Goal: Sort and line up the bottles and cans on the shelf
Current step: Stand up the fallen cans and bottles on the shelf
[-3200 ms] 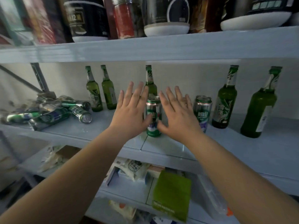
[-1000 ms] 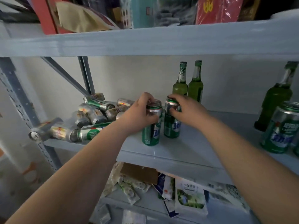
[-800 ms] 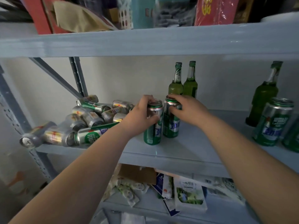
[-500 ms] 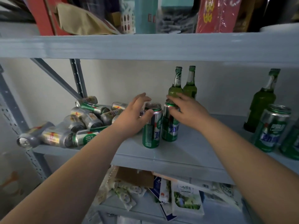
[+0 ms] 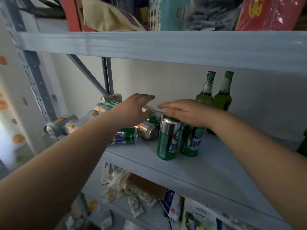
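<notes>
Fingers (image 5: pixel 167 107) straight, right hand (image 5: pixel 187 113) over cans (image 5: pixel 168 140)

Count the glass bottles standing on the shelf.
2. The left bottle and the right bottle stand side by side behind the right hand. A dark shape at the right edge may be another.

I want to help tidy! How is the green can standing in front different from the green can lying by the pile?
The tall green metal can in front stands upright; the green metal can by the pile lies on its side. The upright one has a second standing green can beside it; the lying one has a toppled silver can beside it. Both carry blue-and-white labels.
</notes>
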Demonstrator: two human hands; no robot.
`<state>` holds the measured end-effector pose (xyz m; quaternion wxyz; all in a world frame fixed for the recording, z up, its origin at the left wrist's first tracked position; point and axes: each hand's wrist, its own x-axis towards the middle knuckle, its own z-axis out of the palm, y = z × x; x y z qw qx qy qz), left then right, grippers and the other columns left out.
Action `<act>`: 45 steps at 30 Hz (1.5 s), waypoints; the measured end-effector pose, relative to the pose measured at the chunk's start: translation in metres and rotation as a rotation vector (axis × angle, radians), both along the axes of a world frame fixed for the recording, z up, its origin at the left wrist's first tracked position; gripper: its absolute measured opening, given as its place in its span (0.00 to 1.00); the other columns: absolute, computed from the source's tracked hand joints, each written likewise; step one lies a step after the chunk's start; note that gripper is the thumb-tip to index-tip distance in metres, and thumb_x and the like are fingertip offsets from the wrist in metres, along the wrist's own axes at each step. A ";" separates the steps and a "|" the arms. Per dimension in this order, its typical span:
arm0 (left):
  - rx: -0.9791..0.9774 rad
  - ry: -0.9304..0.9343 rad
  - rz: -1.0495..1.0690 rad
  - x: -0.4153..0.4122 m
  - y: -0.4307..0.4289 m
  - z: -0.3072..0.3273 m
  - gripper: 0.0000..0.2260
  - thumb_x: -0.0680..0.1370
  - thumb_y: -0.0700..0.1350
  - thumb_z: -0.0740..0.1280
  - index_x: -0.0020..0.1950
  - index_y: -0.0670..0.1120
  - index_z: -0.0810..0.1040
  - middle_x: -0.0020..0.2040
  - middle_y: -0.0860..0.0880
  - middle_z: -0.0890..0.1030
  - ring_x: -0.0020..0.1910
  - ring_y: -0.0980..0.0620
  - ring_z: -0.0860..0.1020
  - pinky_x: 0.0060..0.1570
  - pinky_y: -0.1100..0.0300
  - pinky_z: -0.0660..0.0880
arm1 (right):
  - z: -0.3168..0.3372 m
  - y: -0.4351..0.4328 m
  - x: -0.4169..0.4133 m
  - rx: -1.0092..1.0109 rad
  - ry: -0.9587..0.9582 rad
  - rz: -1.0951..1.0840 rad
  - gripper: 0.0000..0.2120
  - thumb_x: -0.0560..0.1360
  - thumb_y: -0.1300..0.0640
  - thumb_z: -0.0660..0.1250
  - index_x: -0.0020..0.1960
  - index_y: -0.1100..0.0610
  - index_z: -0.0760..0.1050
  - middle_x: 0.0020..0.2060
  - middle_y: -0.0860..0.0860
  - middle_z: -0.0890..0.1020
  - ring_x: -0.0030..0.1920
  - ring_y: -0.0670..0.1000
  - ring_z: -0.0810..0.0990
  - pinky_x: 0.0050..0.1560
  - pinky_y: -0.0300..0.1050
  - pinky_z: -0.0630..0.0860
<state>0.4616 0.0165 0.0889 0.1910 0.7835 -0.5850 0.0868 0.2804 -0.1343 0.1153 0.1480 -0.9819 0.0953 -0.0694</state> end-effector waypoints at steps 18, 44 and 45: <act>0.638 -0.392 -0.550 0.058 -0.080 -0.015 0.31 0.73 0.59 0.70 0.74 0.52 0.69 0.68 0.47 0.74 0.63 0.46 0.75 0.61 0.53 0.74 | 0.002 -0.060 0.117 -0.317 0.702 -0.396 0.33 0.74 0.37 0.69 0.75 0.48 0.66 0.69 0.48 0.74 0.63 0.52 0.75 0.64 0.49 0.72; 0.261 0.070 -0.599 0.114 -0.090 -0.017 0.24 0.71 0.54 0.75 0.60 0.50 0.70 0.55 0.50 0.75 0.48 0.51 0.76 0.43 0.56 0.75 | -0.012 -0.076 0.150 -0.375 1.001 -0.445 0.29 0.67 0.43 0.76 0.61 0.56 0.73 0.52 0.54 0.81 0.50 0.55 0.81 0.51 0.52 0.81; 0.261 0.063 -0.590 0.114 -0.090 -0.018 0.24 0.70 0.56 0.75 0.60 0.50 0.70 0.54 0.50 0.75 0.48 0.52 0.75 0.41 0.57 0.73 | -0.004 -0.076 0.148 -0.394 0.961 -0.440 0.30 0.66 0.42 0.76 0.62 0.56 0.73 0.52 0.54 0.80 0.49 0.55 0.81 0.48 0.51 0.81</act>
